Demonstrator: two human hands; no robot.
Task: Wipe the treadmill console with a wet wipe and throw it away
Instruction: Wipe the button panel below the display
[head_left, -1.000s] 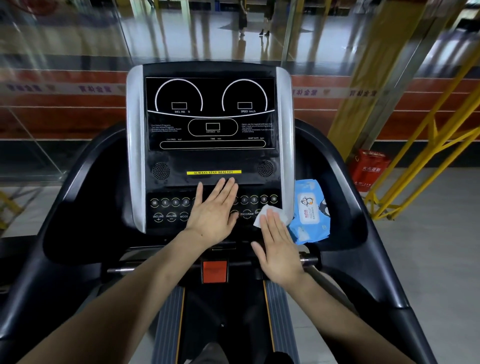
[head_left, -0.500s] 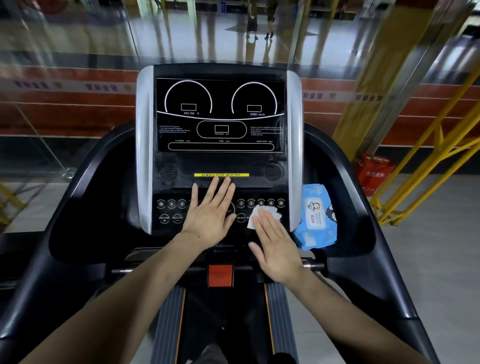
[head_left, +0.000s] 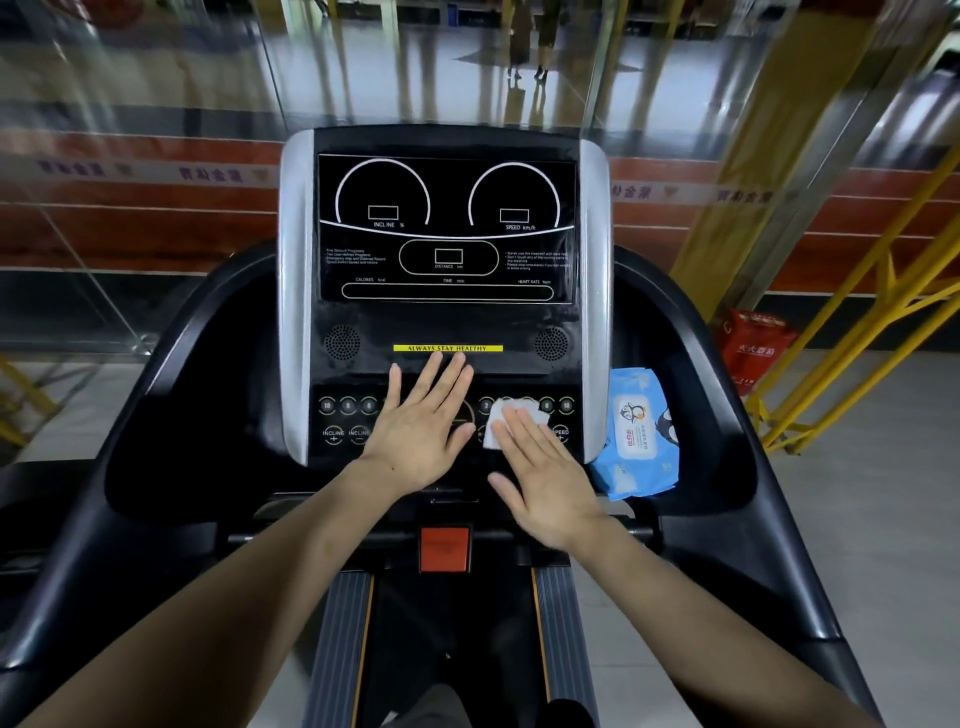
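Note:
The black treadmill console (head_left: 447, 228) with silver side trim stands in front of me, its display dark. A white wet wipe (head_left: 497, 422) lies flat on the right half of the button panel. My right hand (head_left: 550, 483) presses it down with straight fingers, and the wipe's edge shows past the fingertips. Just left of it, my left hand (head_left: 421, 431) rests palm-down on the middle of the button panel, fingers spread, with nothing in it. The two hands almost touch.
A blue pack of wet wipes (head_left: 636, 436) lies in the tray right of the console. An orange-red stop button (head_left: 444, 548) sits below the panel. A red box (head_left: 753, 348) and yellow railings (head_left: 857, 338) stand on the floor at right. Glass wall ahead.
My right hand has slid the wipe leftward along the button row, away from the blue pack and closer to my left hand. The left hand stays flat on the panel.

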